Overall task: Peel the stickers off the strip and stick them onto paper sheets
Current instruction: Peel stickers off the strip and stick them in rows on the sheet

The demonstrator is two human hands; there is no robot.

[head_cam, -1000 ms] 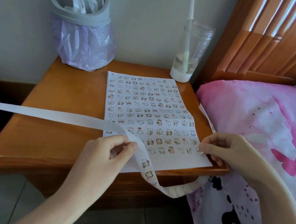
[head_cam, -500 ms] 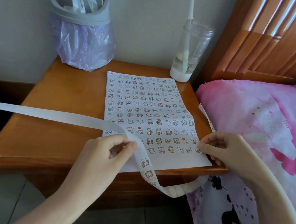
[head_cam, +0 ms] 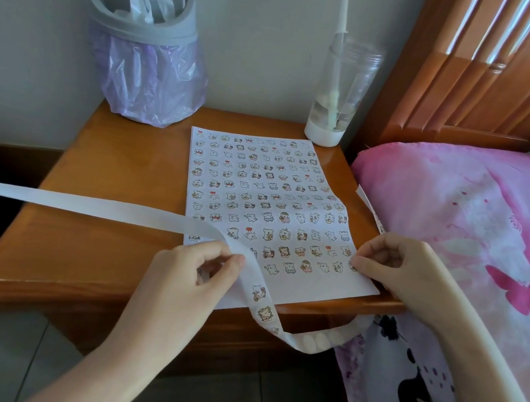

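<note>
Head view: left hand (head_cam: 190, 275) pinched the strip (head_cam: 84, 204) as right hand (head_cam: 398, 265), fingers (head_cam: 362, 260) pinched, seated a sticker (head_cam: 352, 266) on the sheet (head_cam: 330, 284); next, likely, peeling another.

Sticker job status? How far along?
Done: the paper sheet is filled with sticker rows nearly to its near edge. In hand: the right hand pinches a sticker at the sheet's right edge, bottom row; the left hand pinches the strip. Left: at least two unpeeled stickers on the strip, and a bare band along the sheet's near edge.
</note>
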